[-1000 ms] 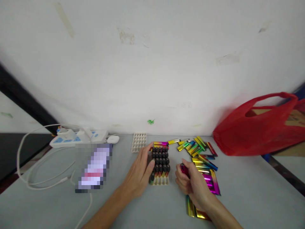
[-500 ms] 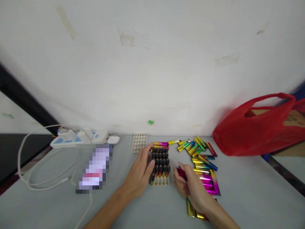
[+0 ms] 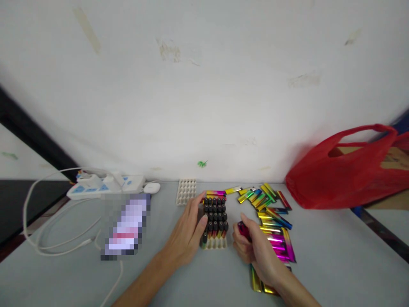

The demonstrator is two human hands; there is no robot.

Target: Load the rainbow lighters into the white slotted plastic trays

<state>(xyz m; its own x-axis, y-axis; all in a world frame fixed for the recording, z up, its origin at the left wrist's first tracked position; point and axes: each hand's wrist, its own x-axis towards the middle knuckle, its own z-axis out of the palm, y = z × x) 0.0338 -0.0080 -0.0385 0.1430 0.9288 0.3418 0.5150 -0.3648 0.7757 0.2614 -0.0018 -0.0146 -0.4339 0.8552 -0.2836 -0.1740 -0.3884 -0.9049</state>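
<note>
Black-topped, shiny coloured tubes point(image 3: 215, 214) stand upright in rows in a pale tray point(image 3: 216, 243), whose front row has one tube at its left end and bare sockets beside it. My left hand point(image 3: 188, 230) rests along the left side of this block, thumb and fingers spread against the tubes. To the right of the tray, my right hand point(image 3: 254, 243) is closed around a dark magenta tube point(image 3: 244, 230), with the thumb raised near its top. Loose metallic coloured tubes point(image 3: 277, 245) lie beside and partly under my right hand.
A second pale tray point(image 3: 186, 192) lies near the wall. At the left are a power strip point(image 3: 129, 184), white cables point(image 3: 60, 254), a white charger point(image 3: 151, 188) and a blurred phone point(image 3: 128, 226). A red bag point(image 3: 338, 175) sits at the right.
My right thumb has lifted slightly off the top of the magenta tube, and more of the tube shows. My left hand has stayed in place.
</note>
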